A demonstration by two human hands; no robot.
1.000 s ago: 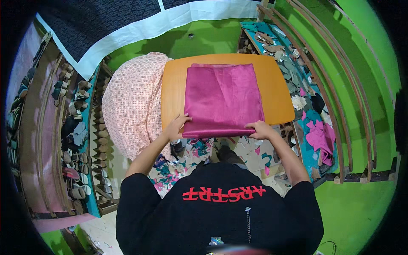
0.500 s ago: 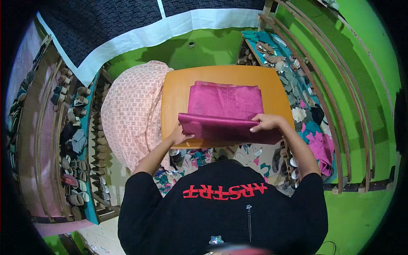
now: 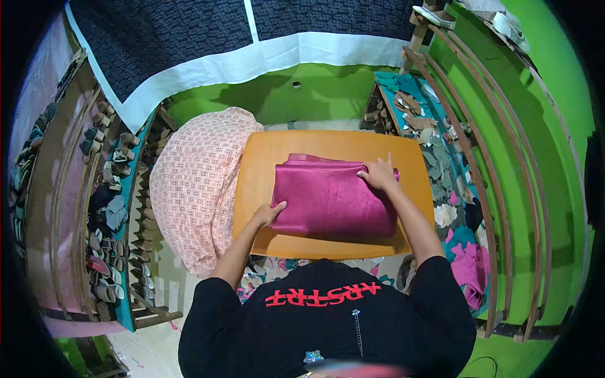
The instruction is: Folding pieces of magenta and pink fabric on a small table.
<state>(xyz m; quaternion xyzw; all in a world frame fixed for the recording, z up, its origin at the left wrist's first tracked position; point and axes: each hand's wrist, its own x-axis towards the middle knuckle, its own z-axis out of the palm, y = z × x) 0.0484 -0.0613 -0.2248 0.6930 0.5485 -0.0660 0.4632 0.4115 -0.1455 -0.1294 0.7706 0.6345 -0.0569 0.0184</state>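
A folded magenta cloth with a slight sheen lies on the orange-brown tabletop. My left hand grips its left edge, thumb on top and the other fingers mostly hidden at the side. Near the far right corner my right hand rests on the cloth, thumb and a stretched finger apart. Some folded layers show along the cloth's far edge.
Pale pink patterned fabric is heaped left of the table. Racks of shoes stand farther left. On the right are a shelf with grey-green scraps, bright pink pieces and wooden rails. Scraps litter the floor.
The raised near flap of the magenta cloth now lies flatter over the rest. My right hand has moved away from me to its far edge; my left hand stays at the left side.
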